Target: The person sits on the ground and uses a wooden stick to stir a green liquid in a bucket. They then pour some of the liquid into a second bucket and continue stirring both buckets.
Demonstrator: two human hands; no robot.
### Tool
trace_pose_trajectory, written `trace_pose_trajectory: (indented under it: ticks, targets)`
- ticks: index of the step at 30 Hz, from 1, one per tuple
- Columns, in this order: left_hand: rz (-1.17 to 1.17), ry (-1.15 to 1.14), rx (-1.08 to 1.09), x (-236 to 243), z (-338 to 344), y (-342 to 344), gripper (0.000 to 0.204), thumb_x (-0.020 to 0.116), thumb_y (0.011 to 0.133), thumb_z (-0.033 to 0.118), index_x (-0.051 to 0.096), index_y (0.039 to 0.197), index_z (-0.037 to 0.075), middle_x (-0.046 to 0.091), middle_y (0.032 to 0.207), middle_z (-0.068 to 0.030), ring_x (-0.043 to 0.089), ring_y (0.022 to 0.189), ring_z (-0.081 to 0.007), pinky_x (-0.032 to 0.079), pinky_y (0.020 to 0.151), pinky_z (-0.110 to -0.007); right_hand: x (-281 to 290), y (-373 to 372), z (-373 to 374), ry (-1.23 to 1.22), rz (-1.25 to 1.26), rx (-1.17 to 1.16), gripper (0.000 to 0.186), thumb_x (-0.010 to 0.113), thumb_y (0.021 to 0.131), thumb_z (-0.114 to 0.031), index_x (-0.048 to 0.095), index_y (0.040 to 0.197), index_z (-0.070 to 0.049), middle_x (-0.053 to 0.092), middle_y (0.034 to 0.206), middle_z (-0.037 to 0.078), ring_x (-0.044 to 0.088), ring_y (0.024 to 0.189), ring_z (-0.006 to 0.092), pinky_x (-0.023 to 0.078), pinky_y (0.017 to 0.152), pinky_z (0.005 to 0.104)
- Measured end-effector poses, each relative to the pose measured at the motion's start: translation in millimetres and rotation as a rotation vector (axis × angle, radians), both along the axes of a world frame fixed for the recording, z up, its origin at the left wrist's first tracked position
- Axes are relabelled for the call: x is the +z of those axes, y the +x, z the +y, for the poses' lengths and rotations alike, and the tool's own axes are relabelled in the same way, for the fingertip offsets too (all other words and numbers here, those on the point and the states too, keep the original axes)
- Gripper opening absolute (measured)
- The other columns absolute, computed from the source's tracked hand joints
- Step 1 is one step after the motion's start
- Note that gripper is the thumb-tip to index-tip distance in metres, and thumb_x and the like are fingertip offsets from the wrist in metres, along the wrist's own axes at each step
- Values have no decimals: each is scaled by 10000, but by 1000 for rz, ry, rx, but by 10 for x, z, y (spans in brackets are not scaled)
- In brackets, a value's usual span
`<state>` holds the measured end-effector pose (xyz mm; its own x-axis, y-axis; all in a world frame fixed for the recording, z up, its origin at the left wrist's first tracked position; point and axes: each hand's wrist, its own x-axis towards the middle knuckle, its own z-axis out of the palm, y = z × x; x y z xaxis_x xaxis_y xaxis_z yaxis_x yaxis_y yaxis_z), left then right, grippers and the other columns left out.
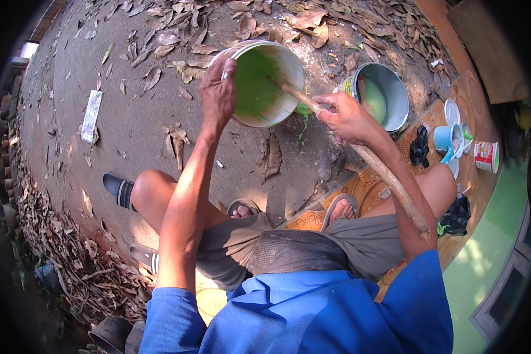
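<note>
My left hand (217, 97) grips the rim of a white bucket (283, 62) at top centre, tilted toward me, with bright green liquid (252, 85) inside. My right hand (342, 118) holds a long rough wooden stick (389, 180); its upper end dips into the green liquid, while the rest runs down along my forearm. Just right of my right hand stands a second bucket (400, 97), grey inside, holding pale green liquid. Green drips lie on the concrete below the white bucket.
Concrete ground (82, 165) carries dry leaves (94, 259). An orange patterned tiled ledge (366, 183) holds a light-blue pitcher (445, 138), a red-and-white tub (485, 156), lids and black plastic bags (419, 147). Dark slip-on sandals (117, 189) lie at left. A green wall (472, 271) with a window stands right.
</note>
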<state>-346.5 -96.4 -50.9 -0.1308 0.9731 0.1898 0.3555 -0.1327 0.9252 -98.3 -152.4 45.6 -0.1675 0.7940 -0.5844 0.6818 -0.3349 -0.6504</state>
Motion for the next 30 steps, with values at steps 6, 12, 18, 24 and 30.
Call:
trace_pose_trajectory:
  ticks: [6, 12, 18, 24, 30]
  targets:
    - [-92, -39, 18, -68, 33, -18, 456, 486, 976, 435, 621, 1215, 70, 662, 988, -69, 589, 891, -135, 477, 778, -282, -47, -161, -169, -18, 107, 183, 388, 521, 870, -126, 572, 1226, 19, 557, 557, 84, 554, 431, 151, 465, 424, 311]
    - [-159, -63, 56, -125, 49, -96, 483, 481, 973, 454, 631, 1187, 47, 672, 1007, -97, 600, 911, -158, 478, 805, -304, 10, -168, -72, -141, 46, 139, 411, 559, 907, -157, 536, 1286, -2, 548, 587, 39, 524, 416, 100, 410, 353, 268]
    - [-163, -52, 28, -121, 34, -115, 512, 474, 968, 484, 629, 1191, 50, 674, 958, -86, 599, 867, -150, 487, 764, -301, 115, -163, 17, -139, -6, 114, 397, 545, 904, -132, 541, 1277, 4, 536, 573, 35, 527, 404, 115, 423, 370, 278]
    - [-139, -12, 42, -103, 30, -113, 510, 475, 969, 480, 632, 1181, 44, 673, 951, -87, 600, 863, -152, 489, 758, -305, 100, -98, 69, -2, -31, 74, 395, 539, 890, -128, 552, 1257, 17, 580, 622, 91, 575, 477, 154, 469, 457, 312]
    - [-183, -57, 73, -114, 60, -72, 488, 483, 979, 445, 628, 1179, 24, 660, 887, -29, 575, 791, -89, 476, 685, -242, -191, -157, -91, 239, -17, 234, 401, 568, 862, -155, 570, 1222, 22, 651, 847, 229, 648, 793, 325, 492, 764, 406]
